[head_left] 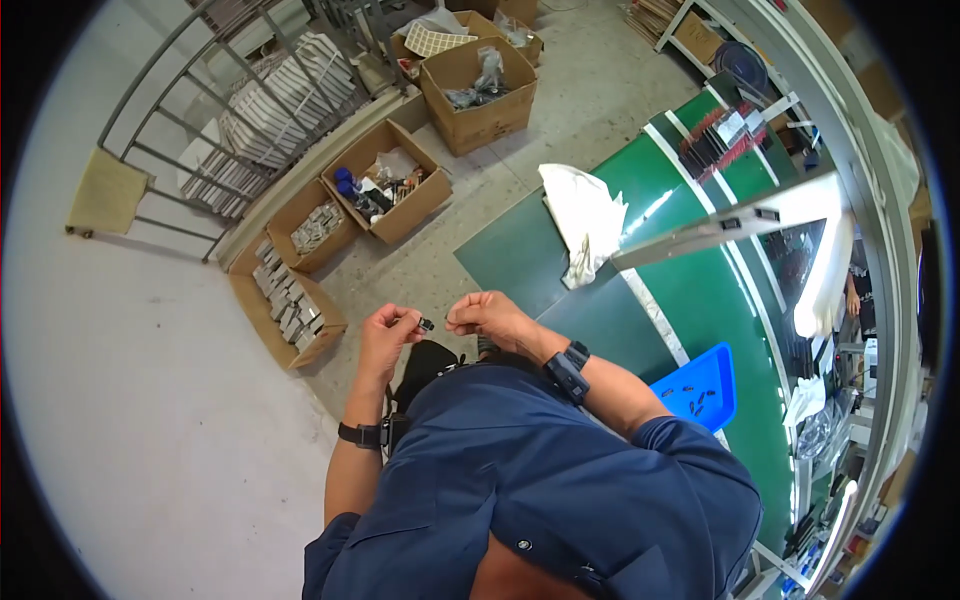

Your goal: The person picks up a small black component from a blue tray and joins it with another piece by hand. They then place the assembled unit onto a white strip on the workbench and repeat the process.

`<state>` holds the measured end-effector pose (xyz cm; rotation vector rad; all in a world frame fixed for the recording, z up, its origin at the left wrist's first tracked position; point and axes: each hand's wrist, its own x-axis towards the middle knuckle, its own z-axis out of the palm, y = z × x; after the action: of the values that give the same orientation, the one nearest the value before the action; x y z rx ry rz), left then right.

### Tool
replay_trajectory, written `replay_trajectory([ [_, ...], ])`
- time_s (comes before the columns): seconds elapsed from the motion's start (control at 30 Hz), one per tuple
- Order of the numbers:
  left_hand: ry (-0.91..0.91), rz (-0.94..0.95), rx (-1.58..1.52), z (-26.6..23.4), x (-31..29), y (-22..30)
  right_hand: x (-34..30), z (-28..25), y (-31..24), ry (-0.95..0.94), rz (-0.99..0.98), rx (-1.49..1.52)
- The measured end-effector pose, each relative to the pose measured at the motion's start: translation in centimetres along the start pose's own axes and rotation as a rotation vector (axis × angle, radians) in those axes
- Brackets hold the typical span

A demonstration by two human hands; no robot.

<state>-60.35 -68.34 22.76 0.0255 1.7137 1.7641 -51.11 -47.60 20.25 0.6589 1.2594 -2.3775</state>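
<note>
My left hand (385, 335) pinches a small black part (426, 325) between thumb and fingertips, in front of my waist. The part's exact kind is too small to tell. Close by on the right, my right hand (487, 316) has its thumb and fingers pressed together, a short gap from the black part. Whatever it may hold is too small to make out. On the green workbench (690, 285) to my right, a blue tray (727, 380) carries several small dark pieces (697, 409).
A white cloth (582, 220) lies on the bench's far end. Cardboard boxes stand on the floor ahead and left, one with mixed parts (400, 222), another with small pale pieces (262, 290). Behind them is a metal-railed rack (190, 85). A metal post (690, 240) rises beside the bench.
</note>
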Motion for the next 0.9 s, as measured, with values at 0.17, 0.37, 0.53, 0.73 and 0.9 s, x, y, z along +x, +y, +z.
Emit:
replay_trajectory([
  [0.17,-0.138,-0.074,0.068,-0.9,14.5,5.2,8.2,-2.3,-7.1,0.058,-0.008,0.131],
  [0.37,-0.418,-0.142,0.221,-0.2,34.9,12.0,20.8,-5.6,-15.3,0.244,-0.100,0.357],
  [0.53,-0.561,-0.111,0.437,-1.7,48.1,21.3,30.1,-4.6,-23.2,0.315,-0.219,0.545],
  [0.73,-0.564,-0.130,0.386,-5.5,60.1,31.2,40.1,-0.1,-35.1,0.321,-0.267,0.586],
  [0.9,-0.580,-0.177,0.378,-3.9,67.1,34.7,43.5,-2.3,-42.5,0.350,-0.334,0.586],
])
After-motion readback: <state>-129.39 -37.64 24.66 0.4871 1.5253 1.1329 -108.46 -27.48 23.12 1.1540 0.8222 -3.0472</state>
